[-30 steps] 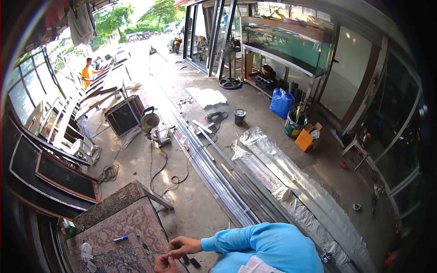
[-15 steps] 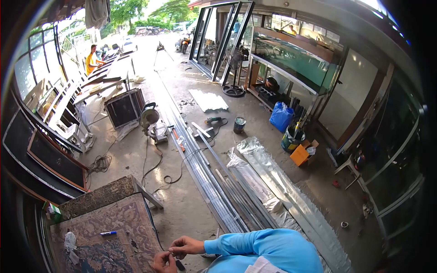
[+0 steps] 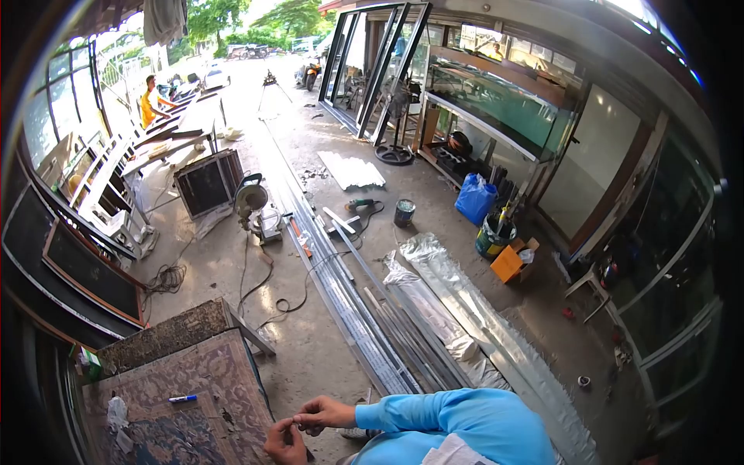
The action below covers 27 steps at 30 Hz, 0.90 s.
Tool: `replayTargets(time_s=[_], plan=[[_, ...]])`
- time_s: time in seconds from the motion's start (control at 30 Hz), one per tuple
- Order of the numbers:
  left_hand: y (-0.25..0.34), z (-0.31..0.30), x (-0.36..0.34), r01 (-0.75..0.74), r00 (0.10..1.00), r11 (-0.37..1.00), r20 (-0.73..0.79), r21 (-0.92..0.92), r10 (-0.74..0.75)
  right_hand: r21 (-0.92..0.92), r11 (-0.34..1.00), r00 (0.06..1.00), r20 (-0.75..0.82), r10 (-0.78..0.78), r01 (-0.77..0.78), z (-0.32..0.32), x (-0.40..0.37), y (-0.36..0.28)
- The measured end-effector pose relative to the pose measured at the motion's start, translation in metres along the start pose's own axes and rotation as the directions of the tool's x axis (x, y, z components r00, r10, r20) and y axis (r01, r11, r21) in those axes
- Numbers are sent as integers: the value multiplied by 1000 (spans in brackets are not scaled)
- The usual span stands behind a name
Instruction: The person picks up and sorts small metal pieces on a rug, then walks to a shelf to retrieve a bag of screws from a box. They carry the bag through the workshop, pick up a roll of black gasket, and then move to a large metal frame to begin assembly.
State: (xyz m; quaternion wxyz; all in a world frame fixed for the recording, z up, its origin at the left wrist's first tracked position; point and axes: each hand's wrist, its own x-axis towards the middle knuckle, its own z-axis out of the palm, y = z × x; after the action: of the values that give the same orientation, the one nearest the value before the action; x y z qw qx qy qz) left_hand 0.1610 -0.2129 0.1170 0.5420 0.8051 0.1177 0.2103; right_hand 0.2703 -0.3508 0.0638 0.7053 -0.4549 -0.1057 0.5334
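At the bottom of the head view, my right hand (image 3: 325, 413) reaches left from a light blue sleeve (image 3: 434, 411), its fingertips pinched together. My left hand (image 3: 285, 442) is just below and left of it, also closed, thumb against finger. The fingertips of both hands meet around something tiny that I cannot make out. Left of the hands is a carpet-covered table (image 3: 201, 372). On it lie a blue marker (image 3: 183, 398) and a crumpled clear plastic bag (image 3: 118, 415).
Long metal profiles (image 3: 349, 318) run along the floor ahead, beside plastic-wrapped lengths (image 3: 480, 310). A cut-off saw (image 3: 252, 201), an angle grinder (image 3: 359, 204) with its cord, a paint can (image 3: 404, 212) and an orange box (image 3: 509, 263) stand around. A person in yellow (image 3: 149, 105) works far left.
Both hands have shifted slightly, the right one a little up and right, still meeting at the fingertips. The whole view has moved slightly left.
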Motion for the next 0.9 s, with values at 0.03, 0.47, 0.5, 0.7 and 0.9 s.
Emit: replayTargets(time_s=[0.03,0.47,0.5,0.7,0.9], plan=[[0,0,2,-13,1000,1000,-2,7,13,28,999,999,-29,19,-18,1,1,-1],[-15,2,8,-39,999,999,-22,36,40,-28,999,997,-66,-47,46,5,-2,-16],[-12,2,10,-74,997,994,-3,84,75,6,1000,998,-66,-18,18,5,-1,-16],[16,4,20,-77,997,996,32,45,76,59,998,999,-51,-5,8,0,4,-18],[15,1,26,-6,999,1000,49,0,6,96,994,998,-49,-47,52,0,8,-21]])
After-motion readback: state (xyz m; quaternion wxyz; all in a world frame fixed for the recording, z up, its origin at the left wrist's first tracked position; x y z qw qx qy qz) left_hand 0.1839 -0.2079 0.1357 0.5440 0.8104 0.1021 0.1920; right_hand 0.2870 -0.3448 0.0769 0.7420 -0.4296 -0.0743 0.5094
